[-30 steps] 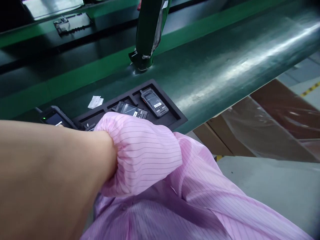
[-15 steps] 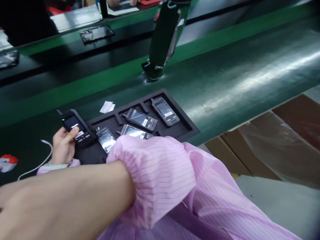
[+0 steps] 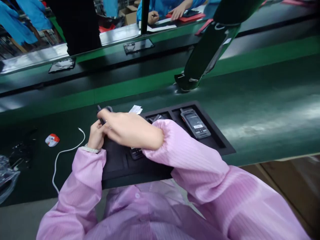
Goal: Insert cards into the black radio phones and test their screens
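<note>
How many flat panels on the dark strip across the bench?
2 visible: the left panel, and the right panel just below the thin black upright. The leaning green post may hide more.

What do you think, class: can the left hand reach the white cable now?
Probably yes: only tabletop lies between the left hand and the white cable, though that hand seems to hold a dark device.

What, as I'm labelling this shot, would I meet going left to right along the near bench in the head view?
Crumpled clear plastic, orange-and-white object, white cable, left hand, right hand, grey handheld device.
</note>
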`<act>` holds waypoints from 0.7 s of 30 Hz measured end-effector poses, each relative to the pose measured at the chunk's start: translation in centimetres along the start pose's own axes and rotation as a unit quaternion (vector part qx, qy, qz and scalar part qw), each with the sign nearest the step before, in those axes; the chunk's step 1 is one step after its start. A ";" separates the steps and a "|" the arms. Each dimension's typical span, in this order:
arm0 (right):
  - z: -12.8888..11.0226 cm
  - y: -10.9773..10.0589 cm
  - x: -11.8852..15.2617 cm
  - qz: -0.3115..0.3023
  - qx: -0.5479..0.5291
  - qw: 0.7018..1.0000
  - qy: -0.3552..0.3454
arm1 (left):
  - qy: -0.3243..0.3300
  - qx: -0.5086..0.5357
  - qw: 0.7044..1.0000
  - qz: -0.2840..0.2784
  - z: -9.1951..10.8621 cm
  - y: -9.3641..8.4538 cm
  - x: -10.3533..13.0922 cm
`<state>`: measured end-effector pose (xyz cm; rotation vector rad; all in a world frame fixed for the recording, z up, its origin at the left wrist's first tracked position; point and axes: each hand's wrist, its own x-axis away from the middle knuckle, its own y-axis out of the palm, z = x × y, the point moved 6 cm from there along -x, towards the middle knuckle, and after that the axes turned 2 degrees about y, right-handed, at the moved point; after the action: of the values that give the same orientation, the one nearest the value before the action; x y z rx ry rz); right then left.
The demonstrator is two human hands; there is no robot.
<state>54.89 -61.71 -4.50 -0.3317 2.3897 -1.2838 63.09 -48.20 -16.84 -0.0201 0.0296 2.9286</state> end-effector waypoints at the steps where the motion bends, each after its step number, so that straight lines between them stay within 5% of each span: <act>1: 2.1 0.9 -0.2 0.045 -0.015 0.998 0.045 | -0.014 0.015 1.000 0.008 0.0 0.2 0.0; 3: 5.9 3.2 -0.3 0.121 -0.083 0.984 0.102 | -0.042 0.050 0.998 0.022 -0.1 0.5 0.1; 7: 10.7 8.0 0.0 0.134 -0.368 0.903 0.178 | -0.066 0.085 0.994 0.028 -0.1 0.9 0.3; 9: 10.9 9.1 0.2 0.111 -0.426 0.880 0.176 | -0.055 0.091 0.994 0.027 -0.1 0.9 0.4; 16: 10.3 9.9 0.4 0.061 -0.468 0.872 0.134 | -0.020 0.101 0.994 0.022 0.2 0.9 0.4; 21: 10.6 9.8 0.4 0.068 -0.441 0.888 0.111 | -0.024 0.104 0.994 0.023 -0.1 0.8 0.3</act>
<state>59.23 -64.34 -18.00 -0.2579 3.0009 -0.0924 62.67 -48.91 -16.89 0.0849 0.3299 2.9549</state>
